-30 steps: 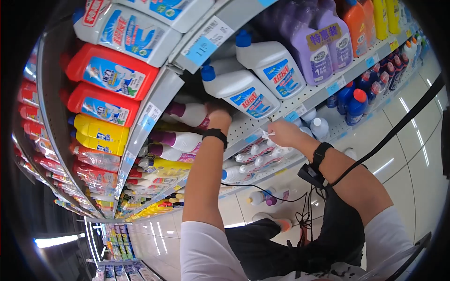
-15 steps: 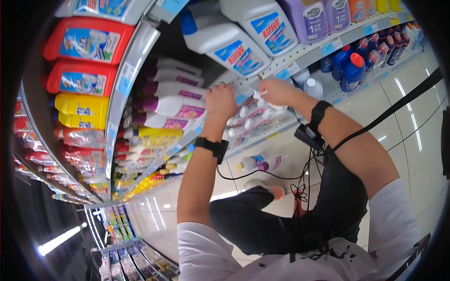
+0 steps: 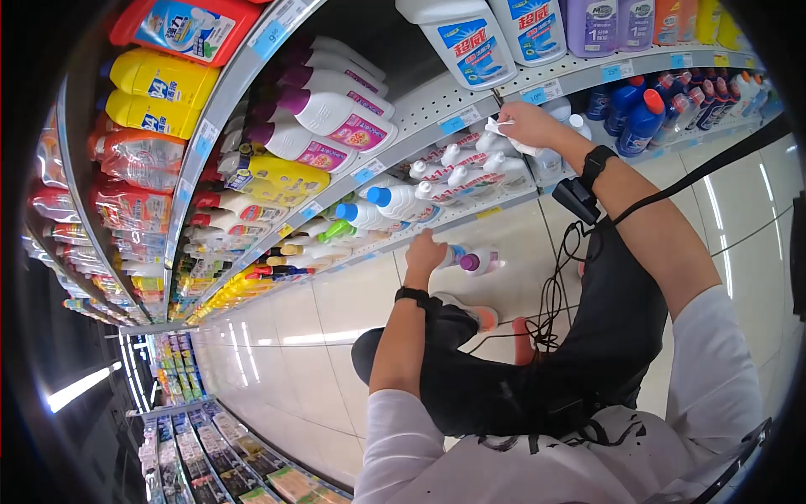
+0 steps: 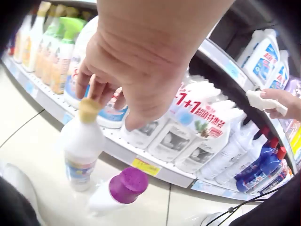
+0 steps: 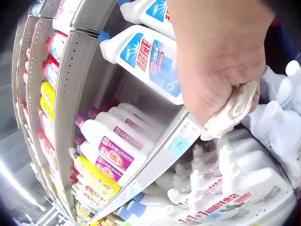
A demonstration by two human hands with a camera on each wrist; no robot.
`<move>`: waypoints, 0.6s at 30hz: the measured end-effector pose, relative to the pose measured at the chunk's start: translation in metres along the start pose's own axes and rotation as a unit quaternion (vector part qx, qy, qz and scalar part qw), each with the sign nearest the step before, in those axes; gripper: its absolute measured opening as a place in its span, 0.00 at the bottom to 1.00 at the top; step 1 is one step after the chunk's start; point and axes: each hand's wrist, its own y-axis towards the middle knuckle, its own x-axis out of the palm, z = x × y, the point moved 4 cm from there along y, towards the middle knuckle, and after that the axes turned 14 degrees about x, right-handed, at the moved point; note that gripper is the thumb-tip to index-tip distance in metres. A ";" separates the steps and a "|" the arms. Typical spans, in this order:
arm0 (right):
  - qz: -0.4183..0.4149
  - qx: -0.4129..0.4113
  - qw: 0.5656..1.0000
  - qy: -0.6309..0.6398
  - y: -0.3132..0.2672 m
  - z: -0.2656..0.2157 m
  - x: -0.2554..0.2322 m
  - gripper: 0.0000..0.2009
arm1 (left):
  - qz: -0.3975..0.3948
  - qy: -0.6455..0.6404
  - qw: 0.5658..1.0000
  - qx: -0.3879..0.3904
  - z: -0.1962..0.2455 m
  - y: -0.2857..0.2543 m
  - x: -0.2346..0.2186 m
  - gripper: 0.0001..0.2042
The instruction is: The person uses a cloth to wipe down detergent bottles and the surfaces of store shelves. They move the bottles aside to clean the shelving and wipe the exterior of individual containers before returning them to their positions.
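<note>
My left hand (image 3: 426, 252) reaches down toward the floor beside the bottom shelf. In the left wrist view its bent fingers are right at the yellow cap of a white bottle (image 4: 83, 146) standing on the tiles. Beside that bottle is a white bottle with a purple cap (image 4: 128, 185). My right hand (image 3: 531, 126) is up at the shelf edge, holding a crumpled white cloth (image 5: 233, 110). The cloth bunches out between its curled fingers, close to a price tag (image 5: 181, 143) and below white bottles with blue labels (image 5: 146, 61).
Purple-capped white bottles (image 3: 348, 122) line the middle shelf. Below them stand shrink-wrapped white bottles (image 4: 195, 125) and blue-capped bottles (image 3: 395, 202). Black cables (image 3: 546, 319) hang by the knees, and a shoe (image 3: 470, 312) is on the floor near the two bottles.
My left hand has drawn back from the purple-capped bottles on the shelf and moved down to the floor bottles. The right hand stays near the shelf edge with the cloth; the head view has shifted.
</note>
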 end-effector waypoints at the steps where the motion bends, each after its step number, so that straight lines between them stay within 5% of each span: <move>1: 0.003 0.003 1.000 -0.006 -0.003 0.003 -0.002 0.10 | 0.000 -0.005 1.000 0.005 -0.007 -0.004 0.009 0.26; 6: 0.026 -0.009 0.998 -0.048 -0.005 0.024 -0.010 0.11 | -0.015 -0.007 0.999 -0.031 -0.049 -0.005 0.039 0.21; 11: 0.071 -0.032 0.991 -0.105 -0.002 0.043 -0.012 0.10 | -0.010 0.010 0.999 -0.048 -0.042 -0.011 0.031 0.21; 18: 0.029 0.032 0.997 -0.056 -0.006 0.030 -0.014 0.10 | 0.015 -0.015 0.998 -0.058 -0.041 -0.017 0.033 0.22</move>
